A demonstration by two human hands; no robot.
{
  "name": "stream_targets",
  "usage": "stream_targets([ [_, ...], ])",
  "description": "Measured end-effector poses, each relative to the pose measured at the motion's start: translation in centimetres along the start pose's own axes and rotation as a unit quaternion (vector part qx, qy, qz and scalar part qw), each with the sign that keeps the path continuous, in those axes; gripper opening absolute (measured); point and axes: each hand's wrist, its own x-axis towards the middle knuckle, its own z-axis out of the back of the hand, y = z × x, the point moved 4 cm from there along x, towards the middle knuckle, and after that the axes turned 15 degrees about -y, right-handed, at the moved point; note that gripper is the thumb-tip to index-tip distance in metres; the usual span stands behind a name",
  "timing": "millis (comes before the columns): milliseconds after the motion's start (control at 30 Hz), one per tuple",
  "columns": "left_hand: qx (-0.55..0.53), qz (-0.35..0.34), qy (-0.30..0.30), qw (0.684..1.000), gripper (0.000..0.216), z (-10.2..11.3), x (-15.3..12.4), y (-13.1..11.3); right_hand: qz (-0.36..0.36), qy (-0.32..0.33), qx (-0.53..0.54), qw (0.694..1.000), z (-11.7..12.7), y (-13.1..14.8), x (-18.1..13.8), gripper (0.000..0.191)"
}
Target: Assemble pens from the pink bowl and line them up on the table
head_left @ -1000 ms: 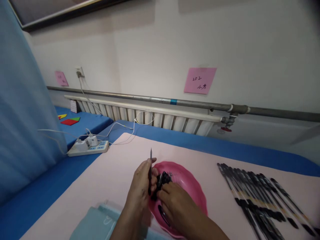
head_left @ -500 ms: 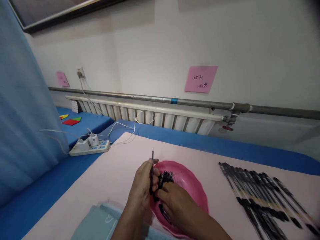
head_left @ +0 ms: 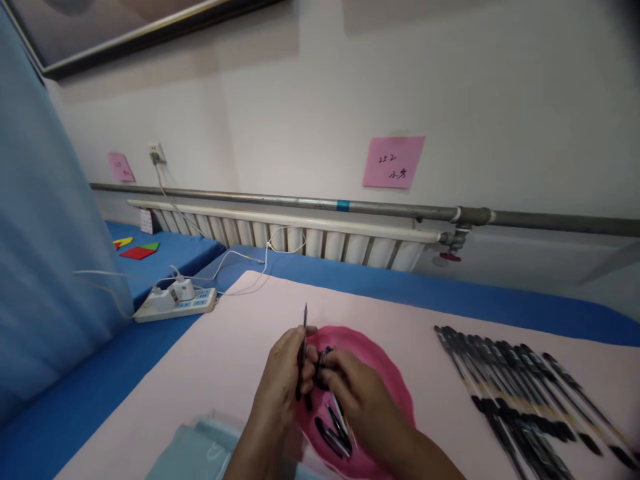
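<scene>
My left hand (head_left: 286,373) is closed round a thin black pen refill (head_left: 304,327) that stands upright with its tip above my fingers. My right hand (head_left: 353,393) hovers over a pink dish (head_left: 387,380) and pinches a small black pen part (head_left: 324,357) right beside the refill. More black pen pieces (head_left: 336,430) lie in the dish under my right hand. The two hands touch at the fingertips.
A row of several assembled black pens (head_left: 515,387) lies on the pink mat (head_left: 235,333) at the right. A teal cloth (head_left: 193,453) lies near my left wrist. A white power strip (head_left: 175,303) with cables sits on the blue table at the left, and a radiator (head_left: 300,237) runs along the wall.
My right hand has lifted out of the dish with a small black part and brought it up to the refill, uncovering the pieces below. The left hand stays nearly still.
</scene>
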Motion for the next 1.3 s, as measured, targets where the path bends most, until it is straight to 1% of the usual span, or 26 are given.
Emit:
stream_targets([
  [33, 0.011, 0.001, 0.014, 1.0, 0.036, -0.2, -0.2, 0.1, -0.053, -0.058, 0.049, 0.996, 1.0, -0.3, 0.5, 0.013],
  [67, 0.024, 0.005, 0.029, 0.999, 0.035, -0.4, -0.3, 0.1, -0.1, -0.116, 0.094, 0.984, 2.0, -0.7, 0.9, 0.011],
  [133, 0.051, 0.019, 0.06, 0.997, 0.033, -1.0, -0.8, 0.5, -0.164, -0.21, 0.184, 0.946, 3.7, -1.6, 1.5, 0.016],
  [200, 0.081, 0.037, 0.089, 0.992, 0.033, -1.7, -1.3, 0.9, -0.199, -0.263, 0.265, 0.906, 4.8, -2.2, 2.0, 0.019],
  [267, 0.109, 0.052, 0.114, 0.986, 0.034, -2.3, -1.7, 1.3, -0.217, -0.288, 0.313, 0.879, 5.2, -2.5, 2.2, 0.02],
  [300, 0.119, 0.058, 0.123, 0.983, 0.035, -2.5, -1.8, 1.5, -0.223, -0.291, 0.322, 0.873, 5.3, -2.5, 2.2, 0.02],
  [367, 0.131, 0.066, 0.139, 0.979, 0.035, -2.8, -2.0, 1.8, -0.223, -0.287, 0.322, 0.874, 5.1, -2.4, 2.1, 0.02],
  [533, 0.135, 0.058, 0.138, 0.979, 0.033, -2.8, -2.1, 1.8, -0.207, -0.253, 0.275, 0.904, 4.6, -1.4, 1.9, 0.019],
  [667, 0.127, 0.055, 0.138, 0.981, 0.028, -2.9, -2.2, 1.6, -0.208, -0.242, 0.248, 0.915, 4.5, -0.9, 1.7, 0.022],
  [767, 0.121, 0.066, 0.129, 0.982, 0.03, -2.8, -2.2, 1.6, -0.216, -0.239, 0.255, 0.911, 4.3, -1.0, 1.6, 0.026],
  [867, 0.105, 0.102, 0.119, 0.982, 0.034, -2.9, -2.3, 1.7, -0.224, -0.228, 0.276, 0.906, 3.7, -1.3, 1.5, 0.032],
  [933, 0.097, 0.123, 0.105, 0.982, 0.034, -2.9, -2.3, 1.8, -0.227, -0.213, 0.28, 0.908, 3.4, -1.3, 1.4, 0.033],
  [1033, 0.1, 0.129, 0.083, 0.983, 0.031, -2.7, -2.1, 1.8, -0.233, -0.187, 0.272, 0.915, 3.2, -1.2, 1.4, 0.032],
  [1133, 0.105, 0.136, 0.08, 0.982, 0.027, -2.6, -1.9, 2.0, -0.238, -0.171, 0.263, 0.919, 3.2, -1.1, 1.5, 0.032],
  [1300, 0.125, 0.156, 0.055, 0.978, 0.018, -2.3, -1.7, 2.2, -0.253, -0.146, 0.263, 0.919, 2.3, -1.5, 1.0, 0.03],
])
